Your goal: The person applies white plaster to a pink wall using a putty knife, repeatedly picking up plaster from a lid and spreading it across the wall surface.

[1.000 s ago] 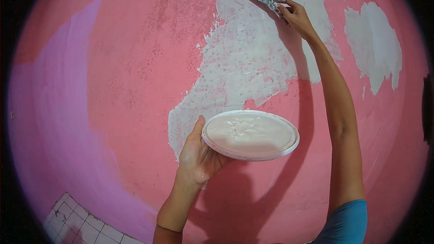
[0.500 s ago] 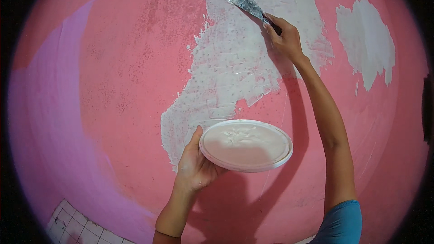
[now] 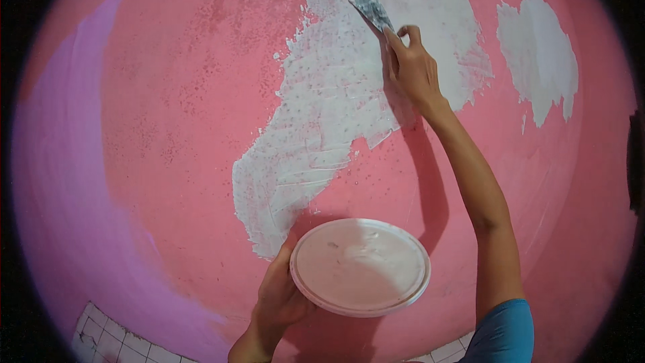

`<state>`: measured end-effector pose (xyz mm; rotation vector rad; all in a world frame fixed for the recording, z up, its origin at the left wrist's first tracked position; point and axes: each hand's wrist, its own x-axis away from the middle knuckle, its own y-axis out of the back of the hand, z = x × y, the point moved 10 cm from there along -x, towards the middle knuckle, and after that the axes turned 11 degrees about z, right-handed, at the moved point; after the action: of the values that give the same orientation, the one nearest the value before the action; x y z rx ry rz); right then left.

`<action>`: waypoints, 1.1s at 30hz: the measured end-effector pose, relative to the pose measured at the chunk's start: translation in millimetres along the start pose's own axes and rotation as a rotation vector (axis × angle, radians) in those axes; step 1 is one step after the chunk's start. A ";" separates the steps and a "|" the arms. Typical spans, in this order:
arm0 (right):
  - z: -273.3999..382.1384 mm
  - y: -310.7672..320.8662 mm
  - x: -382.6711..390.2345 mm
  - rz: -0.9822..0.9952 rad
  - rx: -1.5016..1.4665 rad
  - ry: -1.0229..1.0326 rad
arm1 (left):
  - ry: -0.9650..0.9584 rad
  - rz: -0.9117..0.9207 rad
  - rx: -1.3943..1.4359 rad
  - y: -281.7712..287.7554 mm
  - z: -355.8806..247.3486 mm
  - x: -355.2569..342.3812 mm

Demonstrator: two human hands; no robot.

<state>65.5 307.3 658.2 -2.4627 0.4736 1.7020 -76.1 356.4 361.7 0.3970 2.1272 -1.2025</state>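
My right hand [image 3: 411, 67] grips the handle of a putty knife [image 3: 366, 1], whose blade lies against the upper part of the wall. White putty coats much of the blade. Around it spreads a wide patch of white putty [image 3: 322, 87] on the pink wall, thin and speckled in places. Lower down, my left hand [image 3: 285, 289] supports a round white plastic lid [image 3: 322, 262] by its left edge, with fingers hidden beneath. A small smear of putty [image 3: 369, 249] sits on the lid.
A separate white putty patch [image 3: 539, 60] covers part of the wall at right. Purple paint [image 3: 70, 121] runs down the left side of the pink wall [image 3: 175, 181]. Whitish tiles [image 3: 111, 339] show at the lower left, and more tiles [image 3: 449, 351] at the bottom right of centre.
The lid in my left hand has moved down and faces me more fully. My right hand has shifted slightly lower and left, the knife blade now carrying more white putty and pointing more steeply upward.
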 end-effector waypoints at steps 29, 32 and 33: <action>13.8 -0.3 -127.2 -0.109 0.247 -0.125 | -0.119 -0.524 -0.349 85.6 -43.2 132.9; 8.6 -17.1 -127.4 -0.102 0.291 -0.135 | -0.096 -0.583 -0.302 92.4 -40.0 141.9; 11.9 -18.1 -121.7 -0.131 0.293 -0.112 | -0.091 -0.588 -0.299 94.7 -39.9 144.4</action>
<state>21.3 350.8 765.1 -2.1328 0.4976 1.5822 -146.9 432.8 218.3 -0.4385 2.3711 -1.1408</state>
